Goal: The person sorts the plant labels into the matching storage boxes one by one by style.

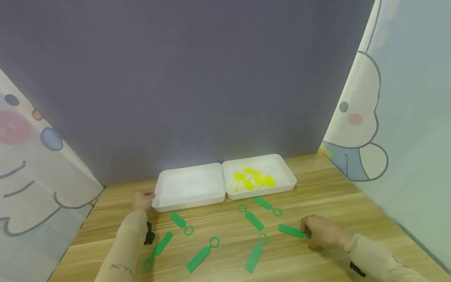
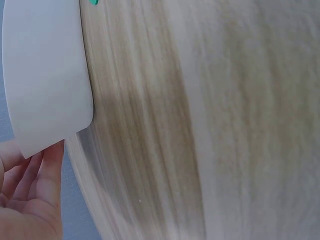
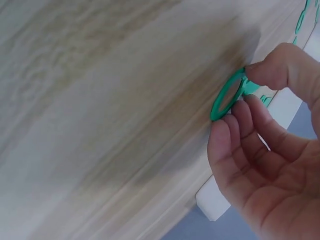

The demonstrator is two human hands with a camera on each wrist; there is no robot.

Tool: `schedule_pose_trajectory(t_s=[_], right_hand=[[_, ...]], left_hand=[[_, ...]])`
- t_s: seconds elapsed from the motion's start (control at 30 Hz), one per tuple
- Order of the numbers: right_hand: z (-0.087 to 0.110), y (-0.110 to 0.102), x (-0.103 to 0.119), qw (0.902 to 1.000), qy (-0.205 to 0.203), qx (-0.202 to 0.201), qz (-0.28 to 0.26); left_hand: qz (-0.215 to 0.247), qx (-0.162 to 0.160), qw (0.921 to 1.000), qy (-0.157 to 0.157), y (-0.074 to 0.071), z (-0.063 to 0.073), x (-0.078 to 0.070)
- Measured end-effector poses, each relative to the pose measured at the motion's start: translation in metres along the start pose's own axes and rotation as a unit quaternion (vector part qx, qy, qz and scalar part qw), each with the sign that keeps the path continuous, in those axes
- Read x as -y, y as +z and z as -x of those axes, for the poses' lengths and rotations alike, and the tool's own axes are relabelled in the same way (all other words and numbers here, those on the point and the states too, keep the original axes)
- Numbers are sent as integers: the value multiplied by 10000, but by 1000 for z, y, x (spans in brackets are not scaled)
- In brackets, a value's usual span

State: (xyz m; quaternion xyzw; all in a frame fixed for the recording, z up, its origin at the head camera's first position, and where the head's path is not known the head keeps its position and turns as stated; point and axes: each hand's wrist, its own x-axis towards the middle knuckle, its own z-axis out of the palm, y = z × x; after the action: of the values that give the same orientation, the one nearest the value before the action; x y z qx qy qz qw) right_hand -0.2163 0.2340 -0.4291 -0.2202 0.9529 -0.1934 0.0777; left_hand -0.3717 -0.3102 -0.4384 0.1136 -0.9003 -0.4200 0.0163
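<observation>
My left hand (image 1: 142, 200) grips the left end of a white tray (image 1: 192, 186); in the left wrist view its thumb and fingers (image 2: 49, 175) are at the tray's corner. Toward the right of the table, my right hand (image 1: 323, 232) pinches a green ring tag (image 1: 290, 231) at its ring end. Close up in the right wrist view, the thumb and fingertips (image 3: 219, 134) are at the green ring (image 3: 218, 106), and the tag's flat part is mostly hidden behind them.
Beside the left tray stands a second white tray (image 1: 282, 170) holding several yellow tags (image 1: 250, 180). More green ring tags lie spread across the wooden table (image 1: 282, 262), among them one near the front (image 1: 253, 258). A dark grey panel (image 1: 211, 86) rises behind the trays.
</observation>
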Motion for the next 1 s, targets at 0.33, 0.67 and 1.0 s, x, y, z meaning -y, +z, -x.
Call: schedule_pose_trajectory(t_s=[0.33, 0.67, 1.0], right_hand=[[-5, 3, 1, 9992, -56, -23, -396], [-29, -8, -6, 9983, -434, 79, -383], [-45, -9, -7, 9970, -567, 521, -73]], left_hand=[[-19, -16, 10000, -28, -2, -7, 5], [-49, -28, 10000, -21, 0, -7, 6], [28, -24, 10000, -54, 1, -5, 4]])
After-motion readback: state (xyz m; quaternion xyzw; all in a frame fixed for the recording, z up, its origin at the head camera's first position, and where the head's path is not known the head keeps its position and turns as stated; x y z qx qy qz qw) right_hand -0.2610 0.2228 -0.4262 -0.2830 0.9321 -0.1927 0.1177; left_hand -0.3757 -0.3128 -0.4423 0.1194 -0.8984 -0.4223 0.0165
